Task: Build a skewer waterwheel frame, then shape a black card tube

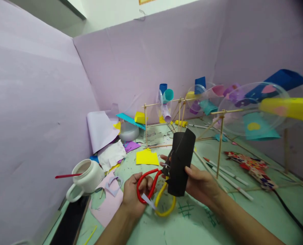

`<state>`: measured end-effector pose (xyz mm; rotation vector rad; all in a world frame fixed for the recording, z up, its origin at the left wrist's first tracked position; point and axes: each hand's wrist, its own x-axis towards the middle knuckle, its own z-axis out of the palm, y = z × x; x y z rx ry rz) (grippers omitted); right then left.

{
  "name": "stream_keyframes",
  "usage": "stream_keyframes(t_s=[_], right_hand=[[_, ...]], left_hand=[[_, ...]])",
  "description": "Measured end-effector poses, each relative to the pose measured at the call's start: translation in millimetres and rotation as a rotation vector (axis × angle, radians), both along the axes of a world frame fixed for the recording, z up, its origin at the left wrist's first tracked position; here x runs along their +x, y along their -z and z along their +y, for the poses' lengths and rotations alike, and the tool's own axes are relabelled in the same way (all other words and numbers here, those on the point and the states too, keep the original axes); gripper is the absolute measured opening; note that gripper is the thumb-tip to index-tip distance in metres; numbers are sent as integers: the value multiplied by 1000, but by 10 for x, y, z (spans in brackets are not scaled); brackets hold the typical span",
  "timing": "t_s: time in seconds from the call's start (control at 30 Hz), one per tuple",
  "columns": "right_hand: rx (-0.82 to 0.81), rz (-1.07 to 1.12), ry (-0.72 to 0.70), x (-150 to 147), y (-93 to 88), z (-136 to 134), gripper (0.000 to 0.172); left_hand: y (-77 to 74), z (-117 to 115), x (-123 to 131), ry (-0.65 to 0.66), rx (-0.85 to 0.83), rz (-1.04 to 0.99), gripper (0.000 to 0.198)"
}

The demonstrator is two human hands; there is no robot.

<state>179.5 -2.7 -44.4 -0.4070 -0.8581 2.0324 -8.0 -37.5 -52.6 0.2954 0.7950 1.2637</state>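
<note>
My left hand point(134, 194) is closed around the red handle of a pair of scissors point(155, 183); the yellow handle loop hangs below. A small pale strip lies across the handles. In my right hand point(201, 182) is a black paper tube point(181, 166), held nearly upright with the thumb at its near side and some fingers behind it. The scissor blades meet the tube's left side and are mostly hidden there. Just beyond the hands lies a yellow paper piece point(147, 158).
Stick frames carrying clear plastic discs point(228, 117) and coloured paper tubes stand at the back and right. White pencils point(233, 180) and a patterned cloth-covered object point(253, 166) with a black cord lie right. A white mug point(86, 175), phone point(71, 221) and pink paper scraps point(107, 207) are left.
</note>
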Motion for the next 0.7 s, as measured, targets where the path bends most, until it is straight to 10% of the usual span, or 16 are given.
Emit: stream_keyframes(t_s=[0.43,0.7], right_hand=[[-136,105,79,-82,-8,-23,37],[-78,12,303,-34,-81,86,28]], left_hand=[[149,-139,149,505,-96,-131,25],[-37,-95,63,199,8,403,42]])
